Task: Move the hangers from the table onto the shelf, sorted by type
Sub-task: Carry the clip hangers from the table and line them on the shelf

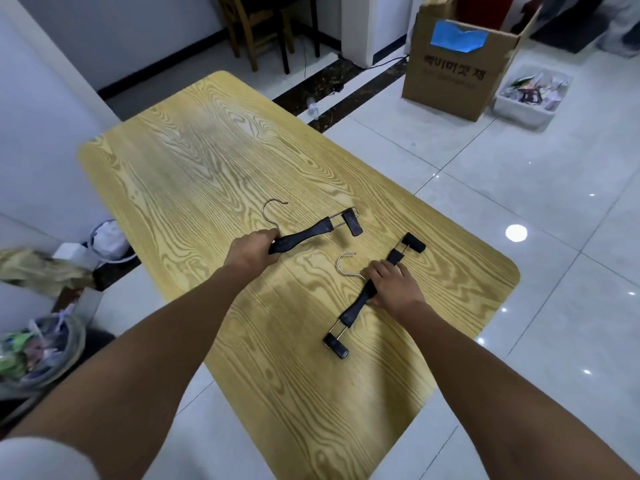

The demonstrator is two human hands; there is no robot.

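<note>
Two black clip hangers with gold metal hooks lie on the yellow wood-grain table [207, 161]. My left hand [251, 249] grips the left end of the far hanger [311, 232], whose right clip points toward the table's right edge. My right hand [393, 285] is curled over the middle of the near hanger [360, 301], which lies diagonally with one clip toward me and the other past my fingers. The shelf is not in view.
A cardboard box [453, 71] and a white bin of scraps [530, 98] stand on the tiled floor at the far right. A wooden chair [263, 26] is behind the table. A clear bin [41, 355] and bags sit at the left.
</note>
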